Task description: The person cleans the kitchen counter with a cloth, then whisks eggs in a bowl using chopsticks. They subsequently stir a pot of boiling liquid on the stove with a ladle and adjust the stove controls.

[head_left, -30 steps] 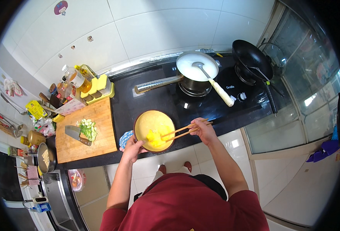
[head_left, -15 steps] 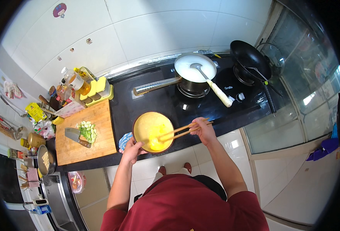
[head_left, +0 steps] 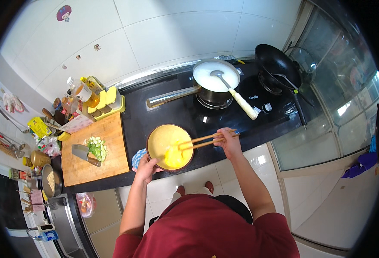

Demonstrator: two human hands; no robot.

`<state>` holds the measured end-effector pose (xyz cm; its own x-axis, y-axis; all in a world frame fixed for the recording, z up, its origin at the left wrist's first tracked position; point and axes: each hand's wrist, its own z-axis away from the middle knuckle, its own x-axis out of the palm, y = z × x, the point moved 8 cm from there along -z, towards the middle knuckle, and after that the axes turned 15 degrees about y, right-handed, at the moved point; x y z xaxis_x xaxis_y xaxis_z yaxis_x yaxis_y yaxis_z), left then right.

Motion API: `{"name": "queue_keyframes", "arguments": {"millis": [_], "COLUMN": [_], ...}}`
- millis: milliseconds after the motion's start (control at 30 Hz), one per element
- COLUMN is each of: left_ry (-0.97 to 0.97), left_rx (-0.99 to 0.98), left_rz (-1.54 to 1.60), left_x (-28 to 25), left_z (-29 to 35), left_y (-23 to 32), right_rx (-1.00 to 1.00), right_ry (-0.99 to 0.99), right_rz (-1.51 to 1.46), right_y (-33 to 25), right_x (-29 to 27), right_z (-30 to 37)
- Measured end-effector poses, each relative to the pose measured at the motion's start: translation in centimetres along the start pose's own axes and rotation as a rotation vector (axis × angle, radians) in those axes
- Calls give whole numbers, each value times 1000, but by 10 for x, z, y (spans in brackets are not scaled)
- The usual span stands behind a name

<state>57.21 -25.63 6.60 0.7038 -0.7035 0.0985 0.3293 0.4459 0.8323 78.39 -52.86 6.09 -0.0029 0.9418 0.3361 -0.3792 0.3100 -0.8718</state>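
My left hand (head_left: 145, 169) grips the lower left side of a round bowl (head_left: 158, 138), thumb at its rim. The bowl is pale yellow inside with a dark rim, and it is held at the counter's front edge. Bright yellow beaten egg (head_left: 174, 158) lies in its lower part. A pair of wooden chopsticks (head_left: 204, 141) is pinched in my right hand (head_left: 230, 145), to the right of the bowl. Their tips reach over the rim into the egg. Beside my left hand lies a blue-and-white checked cloth (head_left: 138, 157).
On the left, a wooden cutting board (head_left: 75, 172) bears a cleaver (head_left: 83, 152) and chopped green vegetables (head_left: 97, 148). Behind it stand bottles (head_left: 84, 92) and seasoning boxes (head_left: 111, 98). A pot (head_left: 213, 96) of whitish liquid with a ladle (head_left: 239, 99) and a black wok (head_left: 275, 62) sit on the stove.
My right hand has shifted slightly, and the chopstick tips have moved a little up and right within the egg. My left hand keeps its hold on the bowl.
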Motion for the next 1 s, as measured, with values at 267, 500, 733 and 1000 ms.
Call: {"name": "queue_keyframes", "arguments": {"millis": [267, 500, 733, 1000], "left_ry": [15, 13, 17, -13], "left_rx": [13, 6, 13, -14], "left_rz": [21, 0, -7, 38], "left_x": [-2, -5, -8, -8], "left_z": [-4, -7, -7, -13], "left_y": [2, 4, 1, -2], "right_rx": [50, 47, -70, 2], "right_ry": [-60, -80, 68, -29], "right_rz": [40, 26, 21, 59], "right_y": [-2, 1, -8, -7], "right_x": [14, 17, 14, 21], "right_z": [8, 3, -1, -1]}}
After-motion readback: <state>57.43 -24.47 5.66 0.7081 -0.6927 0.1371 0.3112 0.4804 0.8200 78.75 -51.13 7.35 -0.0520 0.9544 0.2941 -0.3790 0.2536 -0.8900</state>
